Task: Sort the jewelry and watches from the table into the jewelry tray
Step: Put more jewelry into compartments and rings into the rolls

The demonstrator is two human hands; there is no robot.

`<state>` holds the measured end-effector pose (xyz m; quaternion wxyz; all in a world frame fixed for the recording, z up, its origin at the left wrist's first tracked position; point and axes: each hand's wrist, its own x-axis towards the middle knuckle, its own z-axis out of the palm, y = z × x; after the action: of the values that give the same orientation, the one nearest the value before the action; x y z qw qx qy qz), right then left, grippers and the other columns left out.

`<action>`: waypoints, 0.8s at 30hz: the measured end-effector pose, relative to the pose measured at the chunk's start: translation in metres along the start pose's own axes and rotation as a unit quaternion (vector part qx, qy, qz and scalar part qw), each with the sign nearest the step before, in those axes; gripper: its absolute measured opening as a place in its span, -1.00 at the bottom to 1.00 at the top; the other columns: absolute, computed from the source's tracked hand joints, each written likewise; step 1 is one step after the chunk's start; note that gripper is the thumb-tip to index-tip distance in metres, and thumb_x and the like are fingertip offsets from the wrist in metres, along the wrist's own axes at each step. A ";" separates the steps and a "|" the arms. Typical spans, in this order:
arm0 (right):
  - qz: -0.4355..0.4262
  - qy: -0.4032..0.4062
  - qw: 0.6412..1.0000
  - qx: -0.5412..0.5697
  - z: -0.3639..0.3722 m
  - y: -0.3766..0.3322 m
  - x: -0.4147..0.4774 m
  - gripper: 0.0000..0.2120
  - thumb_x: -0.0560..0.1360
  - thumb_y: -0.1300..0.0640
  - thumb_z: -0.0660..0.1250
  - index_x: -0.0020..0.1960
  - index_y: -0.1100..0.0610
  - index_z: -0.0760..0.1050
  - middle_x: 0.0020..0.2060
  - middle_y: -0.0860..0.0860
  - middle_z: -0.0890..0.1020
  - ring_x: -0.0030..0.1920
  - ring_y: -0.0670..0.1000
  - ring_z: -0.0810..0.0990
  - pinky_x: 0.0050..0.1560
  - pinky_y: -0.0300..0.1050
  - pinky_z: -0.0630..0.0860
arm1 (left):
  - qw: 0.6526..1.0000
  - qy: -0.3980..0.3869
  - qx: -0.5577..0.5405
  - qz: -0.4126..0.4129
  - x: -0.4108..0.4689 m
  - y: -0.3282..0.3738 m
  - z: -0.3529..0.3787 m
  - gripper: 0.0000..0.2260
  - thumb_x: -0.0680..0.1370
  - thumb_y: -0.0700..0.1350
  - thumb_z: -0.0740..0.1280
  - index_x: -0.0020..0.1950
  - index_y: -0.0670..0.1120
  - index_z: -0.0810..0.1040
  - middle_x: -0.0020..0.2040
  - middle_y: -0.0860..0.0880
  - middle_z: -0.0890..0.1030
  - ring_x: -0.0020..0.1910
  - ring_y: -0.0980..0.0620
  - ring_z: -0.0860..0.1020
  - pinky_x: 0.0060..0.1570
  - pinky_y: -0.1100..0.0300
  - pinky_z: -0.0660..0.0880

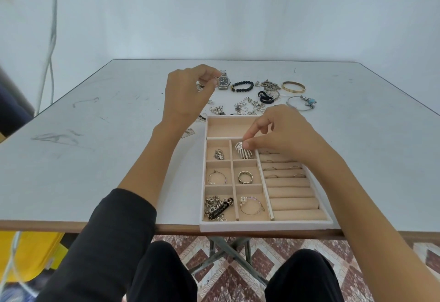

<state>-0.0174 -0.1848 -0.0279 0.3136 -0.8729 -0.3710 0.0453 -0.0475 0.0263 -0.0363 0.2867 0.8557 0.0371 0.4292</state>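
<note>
The beige jewelry tray (266, 225) sits at the table's front edge, several compartments holding chains, hoops and rings. My right hand (283, 132) pinches a silver tassel piece (242, 150) over an upper middle compartment. Beyond the tray's far left corner, my left hand (188, 92) is raised and pinches a small silver item (215, 79), too small to identify. Behind the tray lie a silver watch (223, 80), a black bead bracelet (242, 86), a gold bangle (293, 87), a silver charm bangle (301, 103) and several small pieces (245, 109).
The white table (95, 159) has scuff marks on its left half. A wall stands close behind its far edge. A cable (51, 40) hangs at the left. My knees and the table's metal legs (228, 251) show below the front edge.
</note>
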 end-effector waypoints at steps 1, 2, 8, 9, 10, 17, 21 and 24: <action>-0.001 0.006 1.000 -0.014 0.000 -0.001 0.000 -0.88 0.27 -0.08 0.55 -0.23 -0.11 0.68 -0.28 -0.04 0.51 -0.30 -0.12 0.38 -0.27 -0.16 0.32 | 1.000 -0.002 0.004 0.001 0.000 0.000 0.000 -0.86 0.50 -0.15 0.35 0.01 -0.05 0.66 -0.21 0.15 0.64 -0.18 0.19 0.59 -0.07 0.47 0.42; -0.003 0.009 1.000 -0.022 0.001 -0.001 0.000 -0.88 0.28 -0.09 0.54 -0.23 -0.11 0.67 -0.28 -0.06 0.52 -0.30 -0.14 0.38 -0.28 -0.17 0.32 | 1.000 -0.003 0.006 0.001 0.000 0.000 0.000 -0.86 0.50 -0.14 0.35 0.01 -0.05 0.66 -0.21 0.14 0.64 -0.18 0.19 0.59 -0.08 0.48 0.42; -0.002 0.000 1.000 -0.025 0.003 0.001 -0.001 -0.90 0.32 -0.12 0.50 -0.25 -0.11 0.67 -0.33 -0.08 0.55 -0.33 -0.16 0.40 -0.30 -0.19 0.30 | 1.000 -0.013 0.022 -0.001 0.000 0.000 0.000 -0.85 0.50 -0.13 0.35 0.01 -0.05 0.68 -0.19 0.08 0.68 -0.19 0.19 0.60 -0.13 0.50 0.37; 0.001 0.004 0.999 -0.040 0.004 0.001 -0.001 -0.89 0.32 -0.14 0.49 -0.24 -0.12 0.67 -0.31 -0.10 0.56 -0.30 -0.17 0.41 -0.32 -0.20 0.28 | 1.000 -0.015 0.023 -0.001 0.000 0.001 0.000 -0.85 0.50 -0.13 0.35 0.01 -0.06 0.68 -0.18 0.08 0.68 -0.19 0.19 0.60 -0.14 0.50 0.36; 0.003 0.012 0.998 -0.056 0.005 0.000 -0.002 -0.87 0.32 -0.15 0.49 -0.23 -0.12 0.67 -0.29 -0.12 0.56 -0.28 -0.18 0.42 -0.34 -0.21 0.26 | 1.000 -0.016 0.024 0.000 0.000 0.000 0.000 -0.85 0.50 -0.12 0.35 0.01 -0.06 0.68 -0.18 0.08 0.68 -0.19 0.19 0.60 -0.15 0.50 0.36; -0.016 0.038 0.995 -0.093 0.007 -0.004 -0.005 -0.91 0.33 -0.06 0.49 -0.18 -0.11 0.66 -0.25 -0.12 0.54 -0.15 -0.13 0.41 -0.25 -0.19 0.35 | 0.999 -0.025 0.026 0.002 -0.001 0.003 -0.001 -0.84 0.50 -0.12 0.34 0.02 -0.06 0.67 -0.18 0.07 0.69 -0.19 0.16 0.62 -0.09 0.42 0.44; -0.024 0.053 0.997 -0.049 0.009 0.001 -0.005 -0.96 0.36 -0.02 0.46 -0.21 -0.08 0.64 -0.32 -0.10 0.54 -0.23 -0.15 0.41 -0.21 -0.12 0.41 | 0.999 -0.040 0.025 0.001 -0.001 0.003 -0.001 -0.82 0.51 -0.10 0.34 0.06 -0.05 0.66 -0.17 0.05 0.69 -0.16 0.15 0.63 0.00 0.28 0.50; -0.028 0.112 0.993 0.027 0.005 0.011 -0.011 -0.98 0.41 0.01 0.41 -0.18 -0.07 0.61 -0.33 -0.12 0.54 -0.27 -0.13 0.43 -0.18 -0.08 0.44 | 0.998 -0.050 0.023 0.001 -0.001 0.002 -0.001 -0.84 0.52 -0.10 0.36 0.06 -0.04 0.67 -0.15 0.06 0.69 -0.18 0.18 0.62 0.02 0.30 0.50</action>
<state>-0.0200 -0.1951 -0.0404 0.3778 -0.8532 -0.3561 -0.0515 -0.0493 0.0248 -0.0359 0.2682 0.8824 0.0318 0.3853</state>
